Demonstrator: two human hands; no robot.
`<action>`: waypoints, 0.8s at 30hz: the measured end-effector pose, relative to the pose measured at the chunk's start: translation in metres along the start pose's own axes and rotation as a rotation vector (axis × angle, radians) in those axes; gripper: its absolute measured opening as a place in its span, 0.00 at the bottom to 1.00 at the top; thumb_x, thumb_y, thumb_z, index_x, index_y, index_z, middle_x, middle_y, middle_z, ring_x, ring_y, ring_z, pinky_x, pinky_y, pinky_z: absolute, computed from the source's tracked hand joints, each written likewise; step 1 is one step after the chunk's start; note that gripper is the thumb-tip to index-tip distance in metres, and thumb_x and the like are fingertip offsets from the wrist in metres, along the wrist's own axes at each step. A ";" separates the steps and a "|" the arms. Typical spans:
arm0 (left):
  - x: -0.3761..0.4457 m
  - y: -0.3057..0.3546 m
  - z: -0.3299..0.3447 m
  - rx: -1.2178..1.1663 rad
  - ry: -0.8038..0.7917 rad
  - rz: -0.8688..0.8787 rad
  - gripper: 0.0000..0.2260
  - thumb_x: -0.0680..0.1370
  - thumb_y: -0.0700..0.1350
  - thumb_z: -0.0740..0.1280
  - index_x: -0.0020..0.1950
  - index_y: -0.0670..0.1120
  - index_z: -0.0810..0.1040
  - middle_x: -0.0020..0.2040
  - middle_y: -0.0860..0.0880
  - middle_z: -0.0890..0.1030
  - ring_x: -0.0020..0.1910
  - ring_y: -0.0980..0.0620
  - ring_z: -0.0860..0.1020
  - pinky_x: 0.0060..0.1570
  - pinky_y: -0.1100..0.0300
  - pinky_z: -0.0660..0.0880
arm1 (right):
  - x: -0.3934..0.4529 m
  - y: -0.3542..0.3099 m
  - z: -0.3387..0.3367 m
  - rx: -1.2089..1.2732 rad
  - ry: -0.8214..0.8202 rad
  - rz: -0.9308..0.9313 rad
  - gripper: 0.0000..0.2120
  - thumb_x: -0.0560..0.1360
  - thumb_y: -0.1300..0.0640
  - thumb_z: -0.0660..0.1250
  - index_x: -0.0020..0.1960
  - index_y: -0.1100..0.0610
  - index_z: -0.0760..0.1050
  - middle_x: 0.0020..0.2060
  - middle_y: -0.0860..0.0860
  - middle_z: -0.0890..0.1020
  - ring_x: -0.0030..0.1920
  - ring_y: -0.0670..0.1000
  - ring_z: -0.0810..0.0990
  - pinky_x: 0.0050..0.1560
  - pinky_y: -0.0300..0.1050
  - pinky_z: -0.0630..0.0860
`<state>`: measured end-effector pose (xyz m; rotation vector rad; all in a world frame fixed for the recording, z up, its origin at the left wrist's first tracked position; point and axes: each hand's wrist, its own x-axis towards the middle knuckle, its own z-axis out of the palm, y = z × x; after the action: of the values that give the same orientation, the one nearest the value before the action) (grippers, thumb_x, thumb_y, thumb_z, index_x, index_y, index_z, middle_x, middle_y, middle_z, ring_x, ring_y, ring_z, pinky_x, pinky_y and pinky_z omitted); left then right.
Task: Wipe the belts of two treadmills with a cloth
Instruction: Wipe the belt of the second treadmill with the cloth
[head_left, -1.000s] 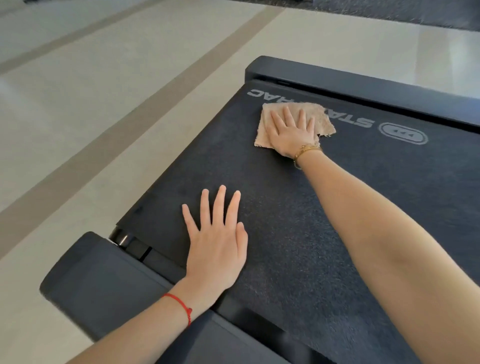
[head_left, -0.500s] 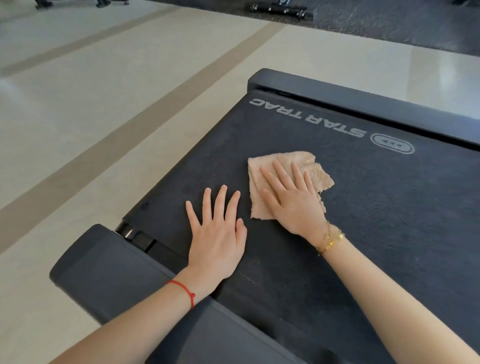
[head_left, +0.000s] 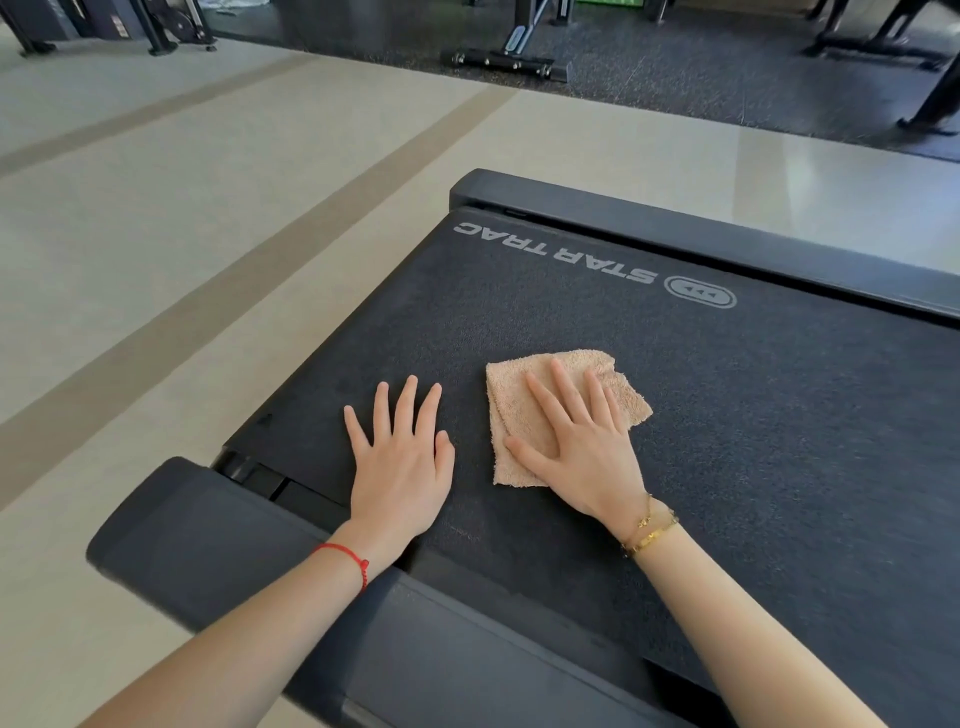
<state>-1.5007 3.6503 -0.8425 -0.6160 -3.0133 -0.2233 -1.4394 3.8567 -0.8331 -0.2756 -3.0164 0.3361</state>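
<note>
Closest to me, the person's two bare forearms reach out over the dark plastic side rail of the treadmill. The left hand, with a red string at the wrist, lies flat on the black textured treadmill belt, fingers spread and straight, bracing and holding nothing; it has not shifted over the last second. Just beside it, the right hand, with thin gold bracelets at the wrist, presses flat on the small tan terry cloth, fingers splayed and straight over it rather than curled round it. The cloth lies crumpled on the belt, near the left hand but not touching it.

A second ago that cloth was far out at the white STAR TRAC lettering, arm stretched; it has since been dragged back toward the person in one long stroke and now sits close in. To my eye that finishes a pass along this strip of belt, and the wide stretch to the right looks the likely place for the next pass.

Beyond the lettering runs the far black side rail, then pale flooring with a brown stripe, and dark gym equipment frames on black matting. I can't make out a second treadmill from here, so that half of the job looks to be waiting.
</note>
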 end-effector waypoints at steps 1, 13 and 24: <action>0.000 0.000 0.000 0.003 0.000 -0.001 0.25 0.83 0.53 0.50 0.81 0.51 0.55 0.80 0.47 0.57 0.80 0.41 0.52 0.73 0.32 0.51 | -0.001 -0.001 0.001 0.002 0.011 0.009 0.37 0.74 0.26 0.47 0.80 0.39 0.49 0.80 0.41 0.47 0.80 0.57 0.46 0.78 0.53 0.43; -0.011 -0.006 -0.014 -0.102 -0.062 0.042 0.24 0.84 0.52 0.51 0.80 0.52 0.54 0.81 0.50 0.55 0.80 0.47 0.48 0.76 0.38 0.48 | -0.016 -0.029 -0.013 0.102 0.109 0.031 0.21 0.79 0.47 0.61 0.67 0.58 0.72 0.61 0.54 0.74 0.56 0.57 0.70 0.60 0.52 0.70; -0.033 -0.036 -0.049 -0.196 -0.024 0.050 0.20 0.84 0.50 0.55 0.76 0.51 0.67 0.75 0.53 0.68 0.76 0.54 0.61 0.77 0.49 0.54 | -0.028 -0.042 -0.033 0.387 0.062 -0.004 0.18 0.77 0.56 0.69 0.65 0.49 0.74 0.58 0.42 0.75 0.56 0.46 0.69 0.60 0.47 0.72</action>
<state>-1.4832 3.5977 -0.8015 -0.7120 -3.0170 -0.5167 -1.4150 3.8179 -0.7935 -0.2397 -2.8097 0.8758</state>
